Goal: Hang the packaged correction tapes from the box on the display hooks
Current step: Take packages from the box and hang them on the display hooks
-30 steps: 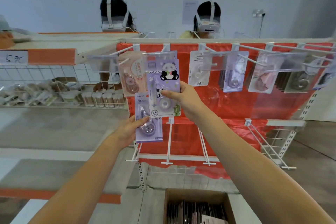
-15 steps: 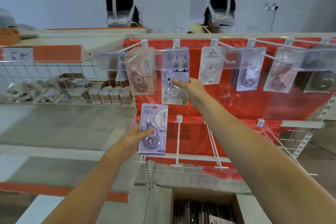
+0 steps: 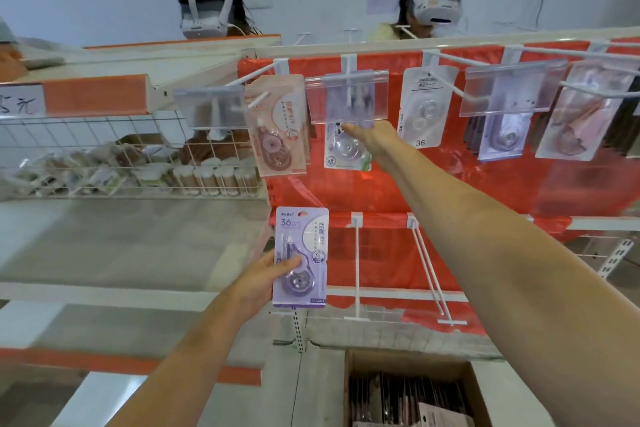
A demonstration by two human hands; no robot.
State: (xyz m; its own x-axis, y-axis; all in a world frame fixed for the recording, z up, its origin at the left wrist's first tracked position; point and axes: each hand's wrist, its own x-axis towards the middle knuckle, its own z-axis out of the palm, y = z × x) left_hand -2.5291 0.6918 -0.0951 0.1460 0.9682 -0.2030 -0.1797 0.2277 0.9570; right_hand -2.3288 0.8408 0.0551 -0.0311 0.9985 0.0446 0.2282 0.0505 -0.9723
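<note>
A: Status, left hand (image 3: 258,282)?
B: Fingers wrapped round the left edge of a purple pack (image 3: 300,258), thumb across the front. Pack upright, held low, in front of the bare lower hooks (image 3: 356,263), well below the top row.
A: Right hand (image 3: 372,139)?
B: Up at the top row, on the panda pack (image 3: 346,149). That pack hangs on the second hook (image 3: 348,68), its top half hidden behind a clear label holder (image 3: 346,97). Thumb lies across the front of it. Fingers are behind the card, so clamped or just touching: can't tell.
A: Neighbours?
B: Pink pack (image 3: 278,128) just left on its own hook, white pack (image 3: 424,107) marked 36 just right. More packs further right.
A: Box?
B: Cardboard box (image 3: 401,362) at the bottom, open, more packs standing in it.
A: Anything else?
B: Wire basket (image 3: 104,135) of small goods on the left shelf. Two people in headsets behind the rack.
</note>
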